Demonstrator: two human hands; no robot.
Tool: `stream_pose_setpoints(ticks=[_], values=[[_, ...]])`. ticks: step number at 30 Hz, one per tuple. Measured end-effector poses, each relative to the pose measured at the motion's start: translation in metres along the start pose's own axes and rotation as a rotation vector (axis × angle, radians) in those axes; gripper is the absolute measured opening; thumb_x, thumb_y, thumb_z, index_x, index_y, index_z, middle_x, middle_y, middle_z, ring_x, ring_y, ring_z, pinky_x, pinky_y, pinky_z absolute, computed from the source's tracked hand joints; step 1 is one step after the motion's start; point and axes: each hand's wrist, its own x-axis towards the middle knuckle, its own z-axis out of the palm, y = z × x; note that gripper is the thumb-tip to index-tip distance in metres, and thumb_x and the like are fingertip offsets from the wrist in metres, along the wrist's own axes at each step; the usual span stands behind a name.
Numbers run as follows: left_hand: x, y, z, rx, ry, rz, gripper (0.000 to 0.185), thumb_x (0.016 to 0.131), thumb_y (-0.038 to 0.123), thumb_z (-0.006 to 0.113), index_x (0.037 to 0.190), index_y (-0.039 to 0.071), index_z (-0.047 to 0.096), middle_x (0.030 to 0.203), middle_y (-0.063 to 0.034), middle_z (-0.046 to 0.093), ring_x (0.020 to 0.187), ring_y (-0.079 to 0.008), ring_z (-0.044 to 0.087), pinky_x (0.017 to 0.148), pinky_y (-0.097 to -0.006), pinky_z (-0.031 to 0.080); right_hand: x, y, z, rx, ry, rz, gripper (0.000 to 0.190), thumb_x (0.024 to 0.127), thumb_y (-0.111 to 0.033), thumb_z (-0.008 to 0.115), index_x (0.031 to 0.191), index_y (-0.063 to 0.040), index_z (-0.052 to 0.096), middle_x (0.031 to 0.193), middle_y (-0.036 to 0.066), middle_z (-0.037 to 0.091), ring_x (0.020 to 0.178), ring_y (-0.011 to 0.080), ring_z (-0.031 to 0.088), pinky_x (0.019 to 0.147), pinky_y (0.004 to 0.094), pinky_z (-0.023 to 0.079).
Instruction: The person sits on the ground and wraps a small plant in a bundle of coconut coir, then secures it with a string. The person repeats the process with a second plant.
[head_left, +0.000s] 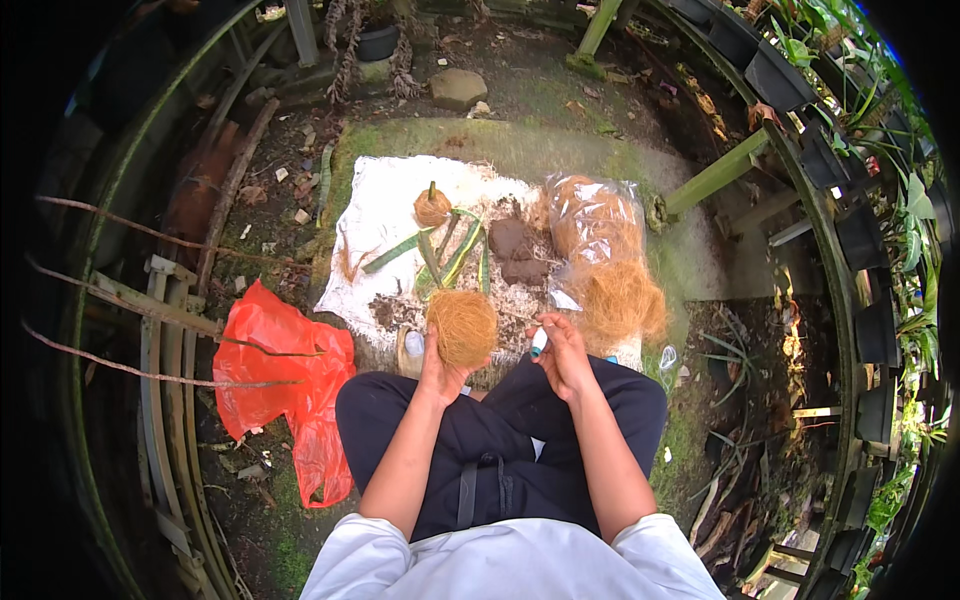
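Note:
My left hand (444, 373) holds a ball of brown coconut fibre (463, 328) from its left and underside. In my right hand (559, 356) is a small white spool with a teal end (538, 341), gripped by the fingers. Before me lies a white cloth sack (360, 202). On it rest a smaller fibre ball with a green leaf stub (433, 207), several cut snake plant leaves (459, 255), a dark mound of wet soil (516, 251), and a clear plastic bag of coconut fibre (598, 217). Loose fibre (619, 300) spills out at the bag's near end.
A red plastic bag (289, 375) lies on the ground at the left, under thin branches. A stone (458, 89) sits beyond the sack. Wooden posts (716, 174) and racks of black planters (859, 240) stand at the right. A loop of white string (667, 358) lies beside my right knee.

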Motion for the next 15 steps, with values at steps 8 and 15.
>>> stream_pose_setpoints(ticks=[8, 15], values=[[0.005, 0.001, 0.000, -0.027, 0.017, -0.004, 0.080, 0.090, 0.075, 0.040, 0.145, 0.017, 0.039, 0.138, -0.0096, 0.052, 0.118, -0.0273, 0.058, 0.084, -0.0464, 0.057, 0.018, 0.018, -0.004, 0.038, -0.116, 0.107, 0.027, 0.106, -0.034, 0.044, 0.101, -0.009, 0.053, 0.069, 0.000, 0.050, 0.049, 0.0077, 0.042, 0.042, 0.0200, 0.032], [0.015, -0.008, -0.002, 0.025, 0.017, 0.001, 0.082, 0.089, 0.075, 0.042, 0.147, 0.018, 0.036, 0.140, -0.0092, 0.051, 0.121, -0.0275, 0.056, 0.089, -0.0467, 0.055, 0.026, 0.019, -0.007, 0.197, -0.188, 0.063, 0.054, 0.101, -0.060, 0.035, 0.113, -0.011, 0.051, 0.081, 0.002, 0.055, 0.061, 0.0102, 0.049, 0.058, 0.0258, 0.042]])
